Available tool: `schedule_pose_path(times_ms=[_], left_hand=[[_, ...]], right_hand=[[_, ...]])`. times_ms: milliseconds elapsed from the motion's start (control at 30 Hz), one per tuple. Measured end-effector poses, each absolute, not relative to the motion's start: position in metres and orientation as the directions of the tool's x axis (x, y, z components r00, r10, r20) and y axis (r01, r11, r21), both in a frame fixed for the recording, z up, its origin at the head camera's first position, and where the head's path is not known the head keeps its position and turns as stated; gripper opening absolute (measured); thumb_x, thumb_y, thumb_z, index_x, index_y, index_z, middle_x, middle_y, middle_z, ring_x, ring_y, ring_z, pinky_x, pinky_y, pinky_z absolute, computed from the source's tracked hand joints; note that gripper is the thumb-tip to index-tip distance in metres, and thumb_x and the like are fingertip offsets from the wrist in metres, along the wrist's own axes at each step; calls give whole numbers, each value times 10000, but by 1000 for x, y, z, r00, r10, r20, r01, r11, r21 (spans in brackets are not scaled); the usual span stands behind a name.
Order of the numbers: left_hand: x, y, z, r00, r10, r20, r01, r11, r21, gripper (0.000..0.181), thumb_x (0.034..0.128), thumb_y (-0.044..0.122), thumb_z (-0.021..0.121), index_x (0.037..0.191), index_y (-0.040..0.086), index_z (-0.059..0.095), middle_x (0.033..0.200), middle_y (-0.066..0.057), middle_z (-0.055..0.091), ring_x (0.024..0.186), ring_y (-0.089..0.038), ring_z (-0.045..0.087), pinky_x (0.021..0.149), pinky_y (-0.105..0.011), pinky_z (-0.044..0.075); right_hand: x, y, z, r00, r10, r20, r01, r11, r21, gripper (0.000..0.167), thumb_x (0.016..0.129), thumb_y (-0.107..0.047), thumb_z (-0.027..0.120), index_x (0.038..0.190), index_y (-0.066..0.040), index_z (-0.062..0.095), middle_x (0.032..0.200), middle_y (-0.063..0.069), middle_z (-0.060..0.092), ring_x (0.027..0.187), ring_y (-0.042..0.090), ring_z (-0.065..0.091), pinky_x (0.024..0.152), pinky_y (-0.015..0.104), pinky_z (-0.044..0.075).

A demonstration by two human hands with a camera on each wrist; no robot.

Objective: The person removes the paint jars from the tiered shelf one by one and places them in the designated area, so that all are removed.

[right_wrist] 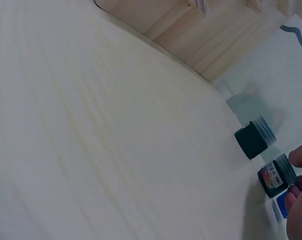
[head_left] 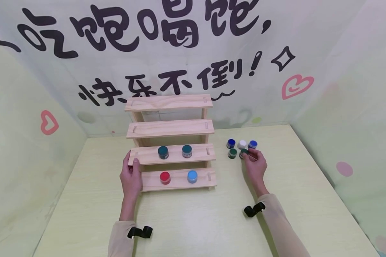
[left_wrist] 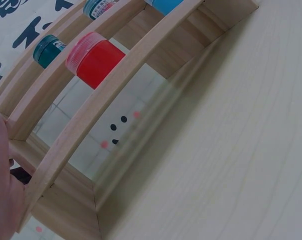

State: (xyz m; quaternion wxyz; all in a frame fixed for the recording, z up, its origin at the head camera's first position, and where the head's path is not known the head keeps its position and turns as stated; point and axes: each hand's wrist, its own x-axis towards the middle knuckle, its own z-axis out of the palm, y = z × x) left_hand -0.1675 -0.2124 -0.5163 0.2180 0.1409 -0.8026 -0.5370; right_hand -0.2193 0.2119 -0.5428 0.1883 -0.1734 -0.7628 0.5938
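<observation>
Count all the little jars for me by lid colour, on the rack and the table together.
Teal jars: 2
Dark green jars: 2
Red jar: 1
Light blue jar: 1
Dark blue jar: 1
Medium blue jar: 1
Whitish jar: 1
Total: 9

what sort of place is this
Likely an indoor booth set up for recording tabletop work: a pale tabletop with printed walls on three sides, and small wrist-worn black devices.
</observation>
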Motion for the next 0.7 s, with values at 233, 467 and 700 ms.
schedule_pose_path(times_ms=[233, 467, 700], left_hand=[[-168, -213, -516, -864, -462, 200, 9, 383, 924, 501, 1073, 421, 437, 1543, 246, 439, 838, -77, 539, 706, -117, 460, 611, -198, 379], [-168, -213, -517, -867, -459, 195, 4, 384, 923, 511, 1071, 441, 435, 1547, 255, 430, 881, -108, 577, 722, -123, 472, 621, -189, 388], [-168, -213, -517, -869, -458, 190, -1, 384, 923, 508, 1073, 440, 430, 1548, 258, 428, 872, -122, 571, 718, -124, 470, 619, -194, 389]], right_hand=[[-218, 209, -531, -865, 489, 114, 9, 241, -970, 376, 943, -141, 705, 1287, -5, 634, 1273, 169, 668, 1056, 144, 629, 871, 123, 488], [-215, 200, -514, -876, 459, 147, -45, 226, -973, 355, 942, -94, 704, 1264, 38, 635, 1257, 227, 656, 1048, 178, 627, 834, 85, 494], [-202, 177, -473, -902, 403, 153, -102, 143, -984, 363, 938, -39, 692, 1258, 112, 613, 1255, 304, 623, 957, 56, 617, 797, 88, 507]])
